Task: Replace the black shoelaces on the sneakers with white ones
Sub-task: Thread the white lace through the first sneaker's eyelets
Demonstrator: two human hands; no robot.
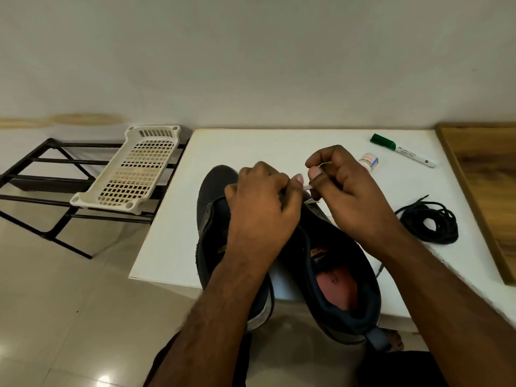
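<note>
Both forearms are bare from the bottom edge of the view up to the wrists, with no sleeves, watch, bracelet or ring showing. Fine dark hair lies along the forearms. The left hand [261, 203] and the right hand [347, 191] wear no gloves, and their thumbnails are short and plain. Dark cloth, seemingly trousers, covers the lap [402, 370] below.

White table [251, 146] here: two dark sneakers [212, 191] near the front edge, coiled black laces [435, 222] right, a green-capped marker [402, 150] and small tube [369, 161] far right.
</note>
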